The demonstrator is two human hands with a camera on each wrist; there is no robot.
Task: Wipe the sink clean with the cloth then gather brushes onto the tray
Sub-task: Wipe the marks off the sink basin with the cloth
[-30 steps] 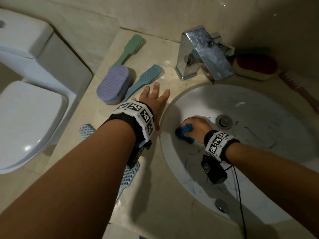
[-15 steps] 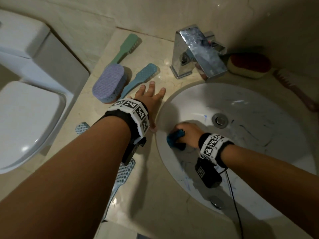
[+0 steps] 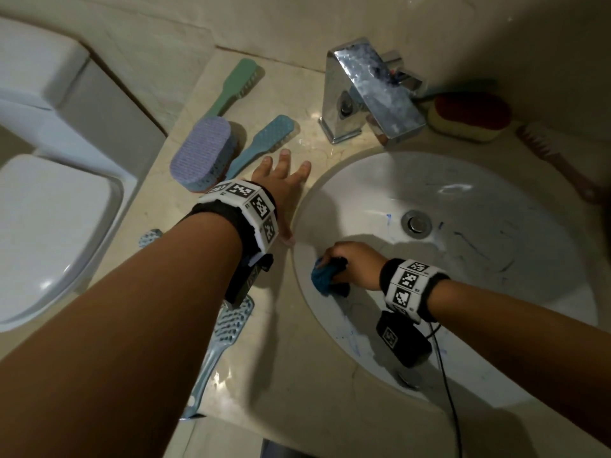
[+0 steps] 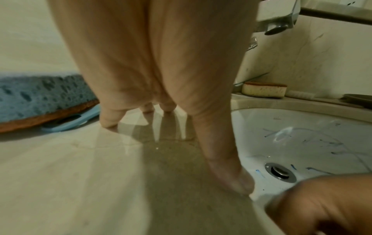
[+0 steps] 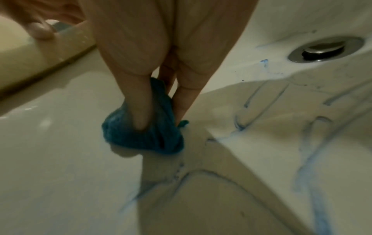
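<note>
My right hand grips a bunched blue cloth and presses it against the left inner wall of the white sink. Blue streaks mark the basin near the drain. My left hand rests flat, fingers spread, on the beige counter beside the sink rim. A purple block brush, a green handled brush and a teal handled brush lie left of the tap. A light-blue perforated tray shows partly beneath my left forearm.
A chrome tap stands behind the basin. A red and yellow sponge and a pink brush lie at the back right. A toilet sits left of the counter. A black cable hangs from my right wrist.
My right hand has slid the cloth leftward and toward me along the sink wall. The left hand has stayed on the counter.
</note>
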